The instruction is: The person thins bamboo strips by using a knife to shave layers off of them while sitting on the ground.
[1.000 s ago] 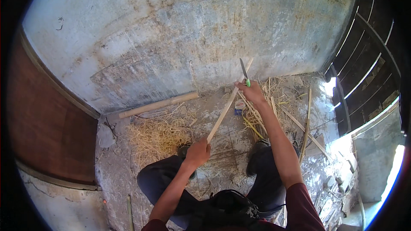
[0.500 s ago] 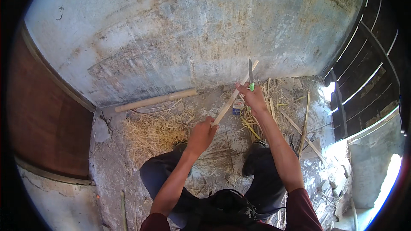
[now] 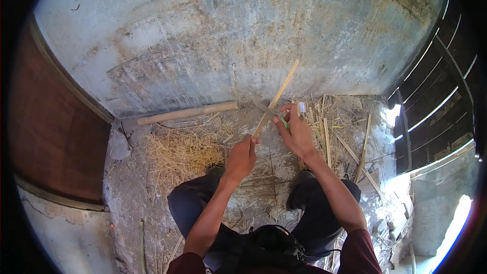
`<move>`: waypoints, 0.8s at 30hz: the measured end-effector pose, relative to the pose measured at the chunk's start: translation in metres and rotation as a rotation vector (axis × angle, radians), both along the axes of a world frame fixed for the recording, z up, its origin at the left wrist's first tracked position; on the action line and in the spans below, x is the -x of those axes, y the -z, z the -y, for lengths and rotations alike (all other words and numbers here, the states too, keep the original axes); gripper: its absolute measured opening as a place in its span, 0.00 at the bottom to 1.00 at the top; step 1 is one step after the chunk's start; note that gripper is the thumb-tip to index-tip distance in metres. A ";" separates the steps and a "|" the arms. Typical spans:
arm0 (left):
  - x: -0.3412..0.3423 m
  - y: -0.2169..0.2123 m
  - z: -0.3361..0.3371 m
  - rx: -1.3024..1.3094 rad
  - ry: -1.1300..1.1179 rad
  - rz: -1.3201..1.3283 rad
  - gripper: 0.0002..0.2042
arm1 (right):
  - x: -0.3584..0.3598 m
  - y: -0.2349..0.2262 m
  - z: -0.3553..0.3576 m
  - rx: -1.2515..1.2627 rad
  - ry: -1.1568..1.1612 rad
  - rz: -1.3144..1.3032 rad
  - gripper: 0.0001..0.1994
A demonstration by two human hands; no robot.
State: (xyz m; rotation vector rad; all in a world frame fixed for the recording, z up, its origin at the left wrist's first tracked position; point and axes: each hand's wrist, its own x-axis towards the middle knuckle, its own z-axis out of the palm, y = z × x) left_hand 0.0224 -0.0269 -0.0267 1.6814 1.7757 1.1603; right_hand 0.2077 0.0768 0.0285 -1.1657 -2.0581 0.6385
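My left hand (image 3: pixel 240 160) is closed round the lower end of a thin bamboo strip (image 3: pixel 282 87), which slants up and to the right toward the wall. In my right hand (image 3: pixel 298 134) is a knife (image 3: pixel 266 107) with a green handle. Its blade points up and left and crosses the strip above my left hand; whether the edge touches the strip I cannot tell. The fingers of my right hand hide most of the handle.
A heap of pale shavings (image 3: pixel 182 153) lies on the floor at left, below a bamboo pole (image 3: pixel 187 113) along the wall (image 3: pixel 213 35). Several strips and sticks (image 3: pixel 350 147) are scattered at right. A slatted dark panel (image 3: pixel 436 101) stands far right, a brown door (image 3: pixel 61 127) far left.
The knife has swung from upright to pointing up and left across the strip. My right hand has come lower and let go of the strip, which has turned over slightly.
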 end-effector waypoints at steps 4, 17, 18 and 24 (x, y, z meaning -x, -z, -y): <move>0.003 0.001 -0.002 0.040 -0.027 0.093 0.20 | 0.006 0.009 0.003 -0.169 -0.129 0.058 0.12; 0.004 -0.003 -0.007 0.141 -0.020 0.396 0.23 | 0.005 -0.003 0.006 -0.237 -0.097 0.010 0.11; 0.004 -0.004 -0.007 0.125 -0.020 0.368 0.22 | 0.003 -0.003 0.005 -0.247 -0.085 0.005 0.12; 0.001 -0.003 -0.007 0.014 0.013 0.277 0.21 | 0.002 -0.004 0.003 -0.306 -0.146 -0.026 0.11</move>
